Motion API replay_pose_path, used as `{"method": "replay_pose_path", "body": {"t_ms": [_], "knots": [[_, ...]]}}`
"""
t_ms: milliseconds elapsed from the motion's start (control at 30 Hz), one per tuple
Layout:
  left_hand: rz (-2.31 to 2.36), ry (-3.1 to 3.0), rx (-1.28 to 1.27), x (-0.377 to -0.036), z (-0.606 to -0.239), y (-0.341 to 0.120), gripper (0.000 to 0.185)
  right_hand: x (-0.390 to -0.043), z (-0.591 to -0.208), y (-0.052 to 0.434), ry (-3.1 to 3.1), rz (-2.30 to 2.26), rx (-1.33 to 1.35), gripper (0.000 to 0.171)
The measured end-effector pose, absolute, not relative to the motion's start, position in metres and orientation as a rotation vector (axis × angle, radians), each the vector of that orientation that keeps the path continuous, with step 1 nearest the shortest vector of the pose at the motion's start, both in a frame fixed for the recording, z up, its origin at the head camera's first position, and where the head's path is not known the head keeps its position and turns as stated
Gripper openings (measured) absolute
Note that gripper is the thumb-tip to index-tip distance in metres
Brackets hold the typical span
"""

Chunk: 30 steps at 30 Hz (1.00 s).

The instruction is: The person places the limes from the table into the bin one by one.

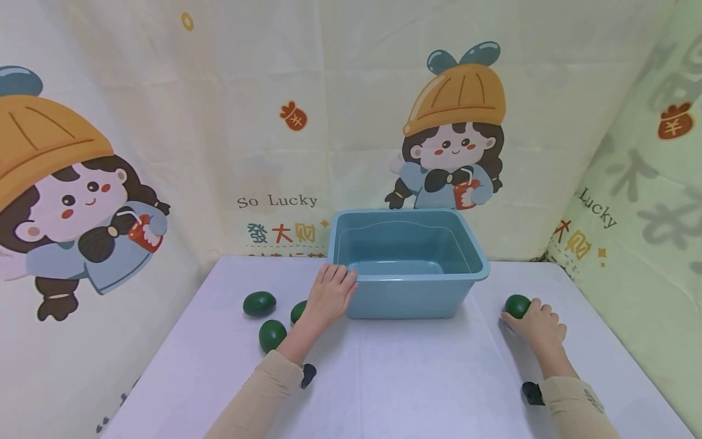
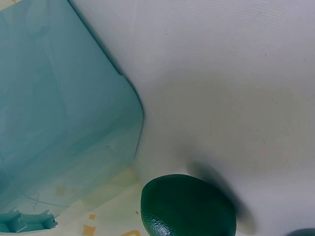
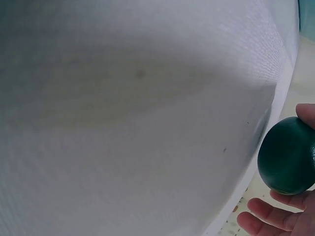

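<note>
A blue plastic tub [image 1: 406, 299] stands in the middle of the white table and shows nothing inside. My left hand [image 1: 340, 279] rests on its front left corner, fingers laid over the rim. In the left wrist view the tub's wall [image 2: 59, 108] and one green avocado [image 2: 187, 209] show, but no hand. To the right of the tub my right hand [image 1: 525, 311] grips a dark green avocado [image 1: 517, 304] on the table. The right wrist view has that avocado [image 3: 288, 155] between the thumb above and fingers [image 3: 270, 216] below.
Three more green avocados lie left of the tub: one far left [image 1: 259, 303], one nearer me [image 1: 272, 335], and one [image 1: 298, 311] partly hidden behind my left wrist. Printed cloth walls close in the table [image 1: 417, 378] at the back and both sides.
</note>
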<state>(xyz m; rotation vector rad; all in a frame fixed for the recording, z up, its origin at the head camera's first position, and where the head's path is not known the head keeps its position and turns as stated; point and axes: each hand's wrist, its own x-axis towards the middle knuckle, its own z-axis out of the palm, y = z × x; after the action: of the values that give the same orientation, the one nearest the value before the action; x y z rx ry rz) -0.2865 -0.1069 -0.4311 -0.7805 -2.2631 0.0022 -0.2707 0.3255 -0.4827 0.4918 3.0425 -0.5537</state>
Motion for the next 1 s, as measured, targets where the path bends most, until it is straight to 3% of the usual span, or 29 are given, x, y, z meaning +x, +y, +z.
{"method": "replay_pose_path", "body": {"t_ms": [100,333,600,833,1000], "knots": [[0.012,-2.270,-0.774,-0.286,-0.431,-0.107,0.049,-0.271,-0.481,0.325,3.050,-0.558,0.487,0.090],[0.018,-2.287,-0.770,-0.284,-0.430,-0.107,0.021,-0.270,-0.477,0.323,3.053,-0.568,0.486,0.089],[0.007,-2.257,-0.781,-0.285,-0.431,-0.107,0.029,-0.270,-0.474,0.324,3.085,-0.569,0.459,0.087],[0.014,-2.249,-0.780,-0.286,-0.433,-0.107,0.024,-0.270,-0.471,0.324,3.108,-0.564,0.465,0.086],[0.002,-2.239,-0.778,-0.286,-0.433,-0.106,0.044,-0.271,-0.471,0.325,3.142,-0.538,0.461,0.086]]}}
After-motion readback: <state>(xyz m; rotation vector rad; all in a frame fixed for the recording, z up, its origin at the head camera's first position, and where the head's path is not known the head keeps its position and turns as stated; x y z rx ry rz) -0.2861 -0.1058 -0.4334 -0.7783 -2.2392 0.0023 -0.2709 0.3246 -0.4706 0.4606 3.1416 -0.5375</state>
